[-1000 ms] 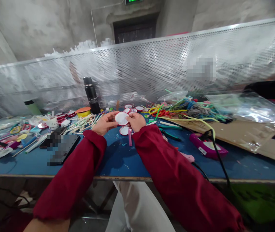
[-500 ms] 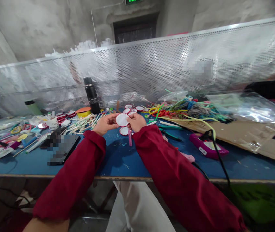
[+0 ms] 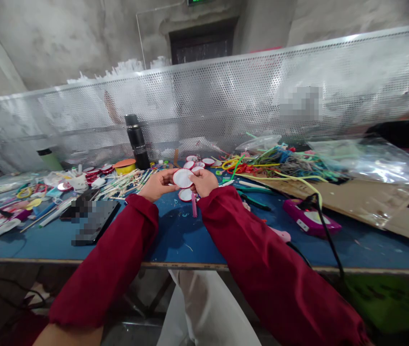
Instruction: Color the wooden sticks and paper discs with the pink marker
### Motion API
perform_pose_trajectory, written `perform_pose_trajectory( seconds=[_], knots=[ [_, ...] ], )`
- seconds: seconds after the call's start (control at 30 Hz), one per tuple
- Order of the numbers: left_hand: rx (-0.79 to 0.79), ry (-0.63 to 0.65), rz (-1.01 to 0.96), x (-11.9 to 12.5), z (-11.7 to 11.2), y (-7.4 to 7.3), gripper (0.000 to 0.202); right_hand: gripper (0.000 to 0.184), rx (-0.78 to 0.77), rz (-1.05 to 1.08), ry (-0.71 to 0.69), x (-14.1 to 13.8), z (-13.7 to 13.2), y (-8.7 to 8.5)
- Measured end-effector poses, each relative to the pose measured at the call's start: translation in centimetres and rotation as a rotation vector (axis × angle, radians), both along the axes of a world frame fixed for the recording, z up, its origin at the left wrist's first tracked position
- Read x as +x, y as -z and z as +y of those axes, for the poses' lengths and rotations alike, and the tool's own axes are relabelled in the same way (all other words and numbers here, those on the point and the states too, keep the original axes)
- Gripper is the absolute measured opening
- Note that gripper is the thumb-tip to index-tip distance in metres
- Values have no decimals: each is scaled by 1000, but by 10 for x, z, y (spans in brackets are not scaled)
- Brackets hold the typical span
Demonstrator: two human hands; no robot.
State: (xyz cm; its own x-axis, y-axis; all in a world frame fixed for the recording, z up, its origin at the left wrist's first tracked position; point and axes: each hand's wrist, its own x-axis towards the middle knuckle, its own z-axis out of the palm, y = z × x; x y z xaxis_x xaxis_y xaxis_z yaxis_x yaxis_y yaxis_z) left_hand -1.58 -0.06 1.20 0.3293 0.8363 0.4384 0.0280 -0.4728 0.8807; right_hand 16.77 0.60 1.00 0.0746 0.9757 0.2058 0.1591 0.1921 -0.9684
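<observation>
A round white disc with a thin red rim [image 3: 183,178] is held up between my two hands, its white face towards me. My left hand [image 3: 159,185] pinches its left edge with thumb and fingers. On the right edge, my right hand [image 3: 204,182] grips it, thumb on the front. Just below lies another white disc with a red rim [image 3: 185,194] on the blue table [image 3: 175,240]. A small pink stick-like piece [image 3: 194,205] is beside it, under my right hand. Several more such discs [image 3: 208,162] lie behind my hands.
Left of my hands are thin sticks [image 3: 127,182], a phone [image 3: 98,222] and a black bottle [image 3: 137,142]. To the right lie green-handled pliers [image 3: 255,200], a purple device with a cable [image 3: 310,218], cardboard [image 3: 359,202] and tangled coloured strips [image 3: 291,163]. A perforated metal panel [image 3: 219,105] stands behind.
Almost nothing differs. Both hands keep hold of the disc in the same place, and the whole view has shifted very slightly.
</observation>
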Motion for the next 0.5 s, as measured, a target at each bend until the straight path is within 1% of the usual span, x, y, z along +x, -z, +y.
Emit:
perform_pose_trajectory(
  seconds=[0.13, 0.23, 0.3, 0.4, 0.43, 0.5],
  knots=[
    [1, -5, 11, -1, 2, 2, 70, 1, -9, 20, -2, 0, 0, 1],
    [-5, -5, 17, -2, 4, 2, 71, 3, 22, -16, -2, 0, 3, 3],
    [-8, -1, 18, -2, 5, 2, 72, 4, 104, -91, 29, 0, 5, 6],
    [4, -31, 2, 0, 5, 2, 72, 6, 309, -255, 88, 1, 5, 8],
    [14, -54, -5, 0, 5, 2, 72, 7, 360, -298, 87, 1, 4, 9],
    [50, -109, -8, 2, 4, 3, 70, 9, 408, -353, 56, -1, 2, 10]
  ],
)
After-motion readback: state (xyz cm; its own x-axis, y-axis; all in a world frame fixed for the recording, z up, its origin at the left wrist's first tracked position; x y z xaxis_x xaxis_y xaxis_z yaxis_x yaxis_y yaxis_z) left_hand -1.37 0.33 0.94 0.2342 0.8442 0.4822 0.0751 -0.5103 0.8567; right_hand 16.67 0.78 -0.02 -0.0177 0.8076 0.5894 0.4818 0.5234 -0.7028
